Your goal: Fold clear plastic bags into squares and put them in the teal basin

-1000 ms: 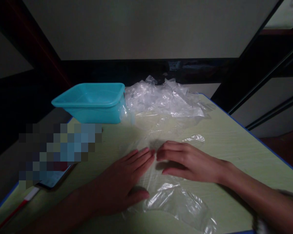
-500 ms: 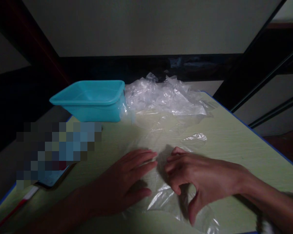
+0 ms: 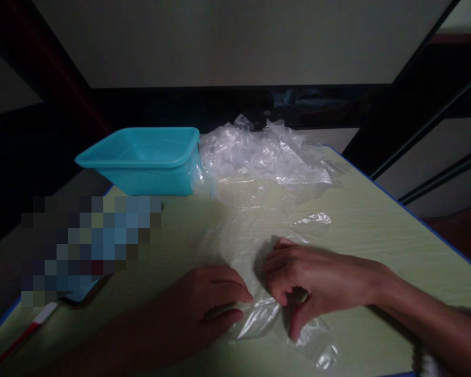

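Observation:
A thin sheet of clear plastic lies flat on the table, and its finger-like lobes suggest a disposable plastic glove (image 3: 259, 317). At its left side is my left hand (image 3: 215, 309), fingers bent and tips touching the film, with a small gap between thumb and forefinger. My right hand (image 3: 294, 277) rests over the film's right part. Its fingers curl downward and its thumb stands apart, so a gap shows between thumb and forefinger. Neither hand visibly lifts the plastic. What lies under the right fingers is hidden.
Behind the hands sits a crumpled heap of clear plastic (image 3: 267, 152). A turquoise plastic tub (image 3: 153, 178) stands left of it. On the left are a blurred-out patch, a phone's corner (image 3: 82, 293) and a red-and-white stick (image 3: 37, 322). Blue edging rims the table (image 3: 377, 251).
My left hand has moved toward me, and its fingers have bent closer to the thumb. My right thumb has drawn nearer its fingers. The film's near end has shifted slightly.

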A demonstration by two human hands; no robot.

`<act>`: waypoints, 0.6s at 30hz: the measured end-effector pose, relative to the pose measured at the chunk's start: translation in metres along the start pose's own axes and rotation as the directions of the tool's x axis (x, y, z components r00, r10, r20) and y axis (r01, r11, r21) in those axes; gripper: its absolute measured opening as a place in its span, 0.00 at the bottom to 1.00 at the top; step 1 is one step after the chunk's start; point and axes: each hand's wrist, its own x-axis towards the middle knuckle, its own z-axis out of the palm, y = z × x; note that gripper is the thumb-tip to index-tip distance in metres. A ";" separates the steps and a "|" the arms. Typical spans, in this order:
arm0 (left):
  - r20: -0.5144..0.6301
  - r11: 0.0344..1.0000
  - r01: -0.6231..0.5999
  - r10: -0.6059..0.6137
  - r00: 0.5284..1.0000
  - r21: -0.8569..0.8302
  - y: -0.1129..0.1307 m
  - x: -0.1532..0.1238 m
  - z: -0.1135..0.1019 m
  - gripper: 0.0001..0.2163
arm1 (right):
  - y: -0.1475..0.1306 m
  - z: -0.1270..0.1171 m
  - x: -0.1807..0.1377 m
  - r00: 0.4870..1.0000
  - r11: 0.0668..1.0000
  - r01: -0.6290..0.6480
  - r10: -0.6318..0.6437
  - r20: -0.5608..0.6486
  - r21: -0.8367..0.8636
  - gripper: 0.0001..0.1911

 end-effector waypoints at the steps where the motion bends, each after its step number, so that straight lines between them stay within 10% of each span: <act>1: 0.008 1.000 -0.001 0.001 1.000 -0.005 0.001 0.000 0.000 0.06 | -0.001 -0.001 0.000 1.000 1.000 -0.005 0.005 0.005 0.004 0.16; 18: 0.139 0.969 0.234 -0.221 0.965 -0.083 0.000 -0.006 -0.004 0.17 | -0.010 -0.009 -0.003 0.988 0.990 -0.115 0.123 -0.093 0.085 0.06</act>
